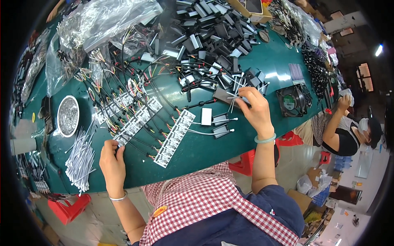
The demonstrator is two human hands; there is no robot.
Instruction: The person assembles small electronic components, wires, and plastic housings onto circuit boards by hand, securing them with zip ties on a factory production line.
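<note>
My left hand (111, 164) is closed at the near end of a white circuit board strip (140, 119), thumb and fingers pinching its corner. Black cables with coloured wire ends run from this strip. My right hand (256, 112) pinches several thin white cable ties (233, 102) that cross each other above a dark metal housing (223, 95). Between the hands lies another white circuit board strip (174, 138), slanted, with cables along its left side. Right of it are a small white block (206, 117) and two small black housings (221, 131) with white ties across them.
A loose bundle of white cable ties (80, 160) lies beside a round bowl (68, 116) at the left. Black housings (221, 33) are heaped at the back, near clear plastic bags (111, 20). A black fan (291, 101) stands at the right; a co-worker (344, 131) sits beyond it.
</note>
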